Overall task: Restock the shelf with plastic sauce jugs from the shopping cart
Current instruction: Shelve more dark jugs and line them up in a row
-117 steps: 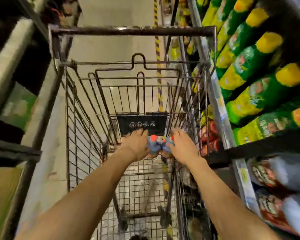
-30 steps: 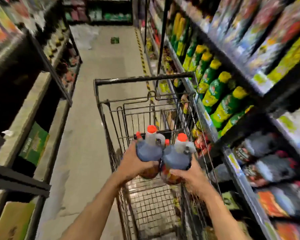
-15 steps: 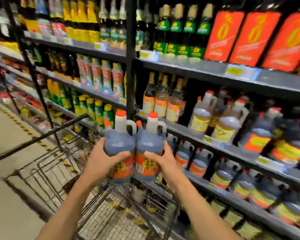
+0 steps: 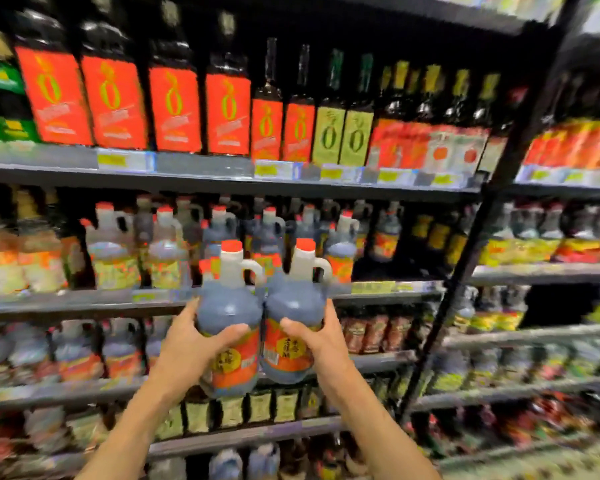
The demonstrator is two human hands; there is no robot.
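Left hand grips left jug, right hand grips right jug, fingers curled round each, jugs touching, upright before the shelf

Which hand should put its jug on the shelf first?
Probably the right hand. Its dark plastic sauce jug with a red cap is nearest the dark gap in the matching jug row; the left hand faces filled shelf.

Shelf bottles blur unreadably; each hand hides its jug's outer side.
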